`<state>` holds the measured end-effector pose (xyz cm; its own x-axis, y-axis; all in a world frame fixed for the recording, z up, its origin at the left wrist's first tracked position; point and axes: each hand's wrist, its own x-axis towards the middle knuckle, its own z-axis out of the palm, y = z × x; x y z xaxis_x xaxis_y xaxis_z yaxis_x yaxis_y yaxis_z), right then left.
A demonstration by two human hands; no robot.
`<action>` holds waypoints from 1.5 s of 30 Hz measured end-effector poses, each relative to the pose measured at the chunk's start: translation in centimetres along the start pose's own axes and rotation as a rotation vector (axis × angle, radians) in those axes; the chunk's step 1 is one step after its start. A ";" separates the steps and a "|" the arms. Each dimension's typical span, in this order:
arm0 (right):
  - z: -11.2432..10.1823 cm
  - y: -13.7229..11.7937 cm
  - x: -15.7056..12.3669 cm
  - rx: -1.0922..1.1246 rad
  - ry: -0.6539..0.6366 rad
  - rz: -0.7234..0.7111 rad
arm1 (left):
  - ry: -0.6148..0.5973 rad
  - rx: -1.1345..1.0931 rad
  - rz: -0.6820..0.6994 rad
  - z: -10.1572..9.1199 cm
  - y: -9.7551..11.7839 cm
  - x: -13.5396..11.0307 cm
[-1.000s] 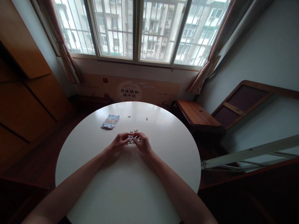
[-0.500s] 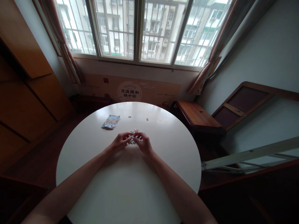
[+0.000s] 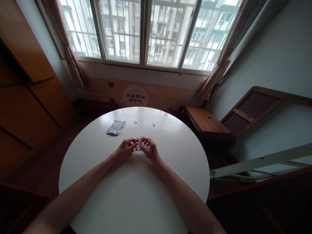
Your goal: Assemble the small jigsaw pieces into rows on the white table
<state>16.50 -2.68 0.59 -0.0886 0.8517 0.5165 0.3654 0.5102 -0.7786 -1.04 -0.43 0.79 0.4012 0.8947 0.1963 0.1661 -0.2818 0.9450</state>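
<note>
A small heap of jigsaw puzzle pieces (image 3: 141, 149), white with blue and dark bits, lies on the round white table (image 3: 131, 195). My left hand (image 3: 127, 146) is over the heap's left side, its thumb and fingers pinched together. From the right, my right hand (image 3: 149, 149) reaches over the same heap with curled fingers, its fingertips close to those of the left. Both seem to grip small puzzle pieces between the fingertips, though the pieces are too tiny to make out singly. The fingers partly cover the heap.
Beyond the heap lie two small puzzle clusters, one left (image 3: 135, 122) and one right (image 3: 153, 125). A colourful printed packet (image 3: 116, 127) lies at the table's back left. A wooden bench (image 3: 207, 120) stands past the right edge, below the window (image 3: 161, 32).
The fingertips of both hands have shifted slightly over the heap, and a little more of the pieces shows between them. The packet and the two clusters have stayed in place.
</note>
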 end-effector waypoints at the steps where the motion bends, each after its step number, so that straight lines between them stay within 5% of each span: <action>1: 0.0 0.0 0.0 -0.008 0.002 0.003 | 0.007 -0.004 0.000 0.0 -0.1 0.0; 45: 0.3 0.8 0.0 -0.060 -0.011 0.003 | 0.062 -0.013 0.003 0.1 -0.6 0.1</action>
<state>16.55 -2.23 -0.11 -0.0972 0.8547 0.5099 0.4203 0.4997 -0.7574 -1.03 -0.23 0.25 0.3451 0.9137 0.2147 0.1533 -0.2806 0.9475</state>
